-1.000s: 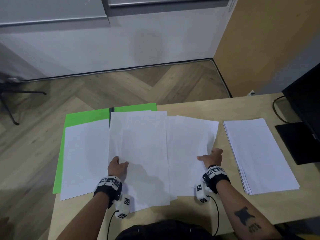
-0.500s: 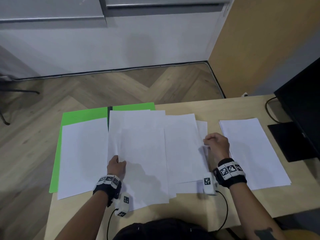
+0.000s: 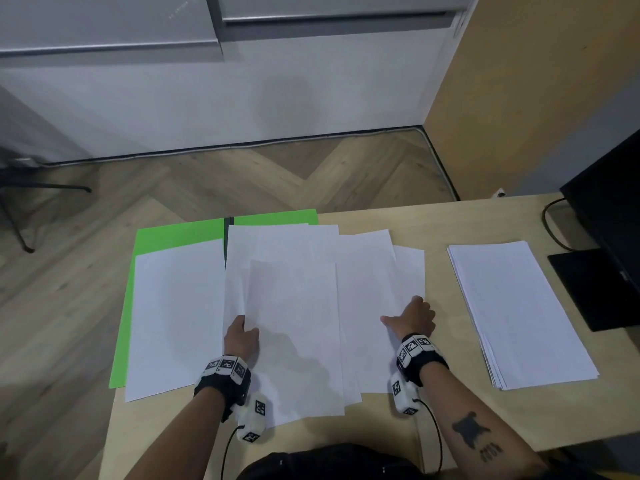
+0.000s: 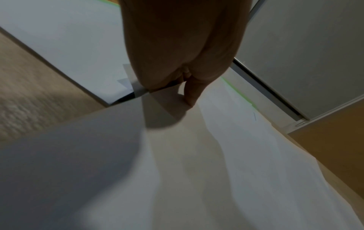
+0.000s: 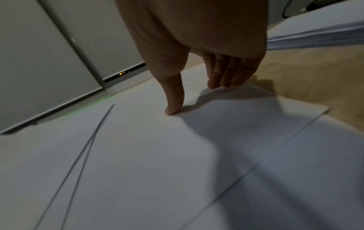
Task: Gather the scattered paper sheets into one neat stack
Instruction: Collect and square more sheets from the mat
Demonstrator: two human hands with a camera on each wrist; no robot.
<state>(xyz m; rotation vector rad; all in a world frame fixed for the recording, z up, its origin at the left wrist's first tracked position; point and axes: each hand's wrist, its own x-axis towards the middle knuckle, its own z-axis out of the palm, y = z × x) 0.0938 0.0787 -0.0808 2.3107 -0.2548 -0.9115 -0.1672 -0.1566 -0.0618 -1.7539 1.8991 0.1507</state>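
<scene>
In the lower middle of the head view, several white paper sheets [image 3: 294,323] lie fanned and overlapping on the light wood table [image 3: 450,420], their long axes running from the near edge toward the far edge, each skewed a little from its neighbour. The left hand [image 3: 241,337] pinches the left edge of the top sheets, thumb on top and fingers tucked under the paper. The right hand [image 3: 412,318] lies flat on the rightmost loose sheet [image 3: 410,271], fingers straight and together, thumb spread out to the left and pressing the paper. One separate sheet [image 3: 176,317] lies left of the fan, on a green folder [image 3: 173,233] that overhangs the table's left edge. At the right of the frame a squared stack of paper [image 3: 519,313] sits apart, long axis likewise near to far, beside a black monitor base [image 3: 595,289].
</scene>
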